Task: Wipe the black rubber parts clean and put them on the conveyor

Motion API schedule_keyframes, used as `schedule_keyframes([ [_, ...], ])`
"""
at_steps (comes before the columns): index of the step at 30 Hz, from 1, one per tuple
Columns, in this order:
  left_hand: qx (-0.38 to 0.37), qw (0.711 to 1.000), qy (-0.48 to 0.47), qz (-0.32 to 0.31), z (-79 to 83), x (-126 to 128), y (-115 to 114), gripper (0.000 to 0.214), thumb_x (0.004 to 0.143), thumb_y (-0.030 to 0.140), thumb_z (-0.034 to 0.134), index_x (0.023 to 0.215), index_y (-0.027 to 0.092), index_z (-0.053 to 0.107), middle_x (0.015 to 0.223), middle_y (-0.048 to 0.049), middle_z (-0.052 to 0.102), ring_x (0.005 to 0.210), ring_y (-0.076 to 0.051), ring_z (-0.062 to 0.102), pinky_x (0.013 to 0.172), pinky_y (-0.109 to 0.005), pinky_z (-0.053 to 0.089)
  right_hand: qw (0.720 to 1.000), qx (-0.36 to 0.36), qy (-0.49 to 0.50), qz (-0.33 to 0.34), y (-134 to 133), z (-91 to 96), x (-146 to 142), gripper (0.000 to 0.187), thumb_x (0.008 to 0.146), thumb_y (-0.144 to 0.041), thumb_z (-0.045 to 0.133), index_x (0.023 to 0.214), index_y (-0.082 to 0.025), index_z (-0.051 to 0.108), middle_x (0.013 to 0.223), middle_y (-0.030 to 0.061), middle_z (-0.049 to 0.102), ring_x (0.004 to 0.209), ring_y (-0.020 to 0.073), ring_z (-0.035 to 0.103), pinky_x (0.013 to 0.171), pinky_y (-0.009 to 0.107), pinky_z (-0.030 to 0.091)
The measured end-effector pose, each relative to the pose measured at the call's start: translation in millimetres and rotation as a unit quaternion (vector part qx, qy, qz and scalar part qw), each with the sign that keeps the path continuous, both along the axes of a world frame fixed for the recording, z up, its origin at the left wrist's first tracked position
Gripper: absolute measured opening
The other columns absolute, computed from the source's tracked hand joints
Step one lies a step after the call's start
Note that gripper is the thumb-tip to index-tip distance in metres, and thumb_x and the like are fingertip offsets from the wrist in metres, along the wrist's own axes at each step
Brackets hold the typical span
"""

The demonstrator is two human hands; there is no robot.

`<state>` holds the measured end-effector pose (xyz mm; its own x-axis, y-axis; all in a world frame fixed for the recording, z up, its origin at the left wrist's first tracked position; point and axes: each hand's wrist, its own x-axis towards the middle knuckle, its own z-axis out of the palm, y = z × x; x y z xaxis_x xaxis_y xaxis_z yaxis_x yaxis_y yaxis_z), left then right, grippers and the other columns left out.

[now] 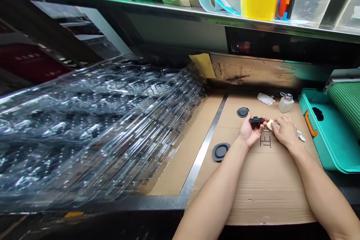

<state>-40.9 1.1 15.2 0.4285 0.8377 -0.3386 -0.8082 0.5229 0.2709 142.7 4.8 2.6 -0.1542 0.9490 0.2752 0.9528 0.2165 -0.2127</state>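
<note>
My left hand (251, 131) is closed around a round black plastic part (257, 120), seen almost edge-on with a small tab on top. Close beside it, my right hand (284, 130) pinches a small cream-coloured pad (270, 124), whose material I cannot make out. The pad is very near the black part's right end; whether they touch is unclear. A white tool end (300, 135) shows past the right hand, the rest of it hidden. Two more round black parts lie on the cardboard, one (242, 112) behind my left hand and one (221, 152) beside my left forearm.
Stacked clear plastic trays (107, 120) fill the left side. A white bottle (286, 103) with a metal top and a crumpled white wipe (266, 98) stand at the back of the cardboard (253, 180). On the right are a teal bin (337, 135) and a green conveyor belt (347, 99).
</note>
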Motion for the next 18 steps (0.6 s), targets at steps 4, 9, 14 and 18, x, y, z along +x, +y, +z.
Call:
schedule_keyframes([
  [4, 0.028, 0.993, 0.105, 0.046, -12.2, 6.3, 5.2, 0.063, 0.098, 0.065, 0.034, 0.094, 0.009, 0.063, 0.088, -0.0190, 0.072, 0.063, -0.017, 0.067, 0.050, -0.025, 0.055, 0.994, 0.007, -0.056, -0.088, -2.1, 23.1, 26.1, 0.036, 0.094, -0.043, 0.054, 0.117, -0.021, 0.069, 0.114, 0.0167, 0.068, 0.109, 0.0333, 0.056, 0.088, 0.041, 0.042],
  [9, 0.064, 0.980, 0.181, 0.058, -26.2, 18.5, 9.1, 0.060, 0.093, 0.068, 0.043, 0.098, 0.011, 0.062, 0.086, -0.0184, 0.072, 0.063, -0.019, 0.067, 0.057, -0.030, 0.055, 0.982, -0.143, -0.068, -0.103, 4.7, 24.9, 54.3, 0.020, 0.086, -0.036, 0.063, 0.098, -0.024, 0.073, 0.092, 0.0103, 0.073, 0.087, 0.0268, 0.065, 0.074, 0.033, 0.043],
  [14, 0.097, 0.978, 0.178, 0.040, -30.6, 23.8, 6.9, 0.056, 0.095, 0.064, 0.045, 0.106, 0.012, 0.062, 0.089, -0.0172, 0.073, 0.065, -0.019, 0.068, 0.061, -0.030, 0.055, 0.997, 0.018, 0.060, -0.041, 19.5, 23.8, 52.0, 0.026, 0.095, -0.031, 0.048, 0.107, -0.019, 0.068, 0.102, 0.0109, 0.070, 0.100, 0.0248, 0.063, 0.084, 0.031, 0.043],
  [18, 0.095, 0.979, 0.178, 0.033, -29.9, 23.6, 5.4, 0.055, 0.096, 0.063, 0.044, 0.106, 0.012, 0.061, 0.091, -0.0177, 0.073, 0.065, -0.019, 0.068, 0.060, -0.030, 0.055, 0.988, 0.083, 0.088, -0.096, 38.8, 43.9, 47.0, 0.038, 0.095, -0.025, 0.044, 0.128, -0.015, 0.059, 0.112, 0.0142, 0.067, 0.104, 0.0266, 0.061, 0.089, 0.033, 0.045],
])
